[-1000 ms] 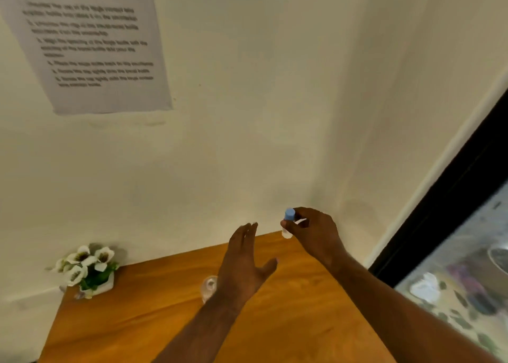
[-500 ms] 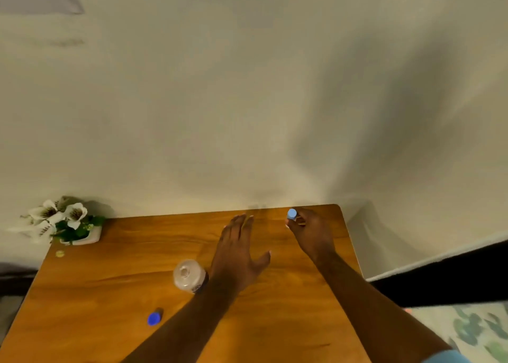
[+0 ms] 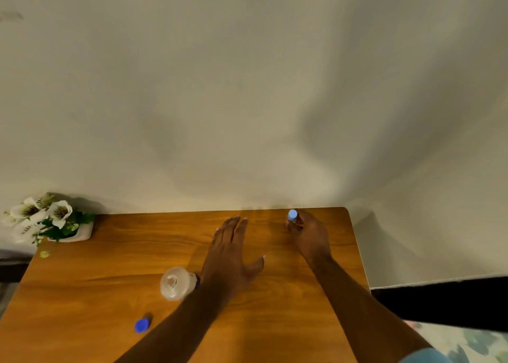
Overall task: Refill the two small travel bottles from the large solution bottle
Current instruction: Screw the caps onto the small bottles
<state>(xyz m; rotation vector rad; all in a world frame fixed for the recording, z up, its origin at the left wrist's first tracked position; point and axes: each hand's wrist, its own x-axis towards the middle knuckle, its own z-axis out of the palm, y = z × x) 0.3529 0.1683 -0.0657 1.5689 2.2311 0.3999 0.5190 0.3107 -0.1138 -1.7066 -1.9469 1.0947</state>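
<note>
The right hand [image 3: 309, 237] hides all of a small bottle [image 3: 292, 216] but its pale blue cap. The left forearm [image 3: 192, 307] covers one side of the large bottle [image 3: 176, 283]; both forearms run off the bottom edge.

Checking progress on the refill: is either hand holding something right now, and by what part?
The right hand grips a small travel bottle around its body, below the light blue cap. The left hand is open, fingers spread above the table, holding nothing.
</note>
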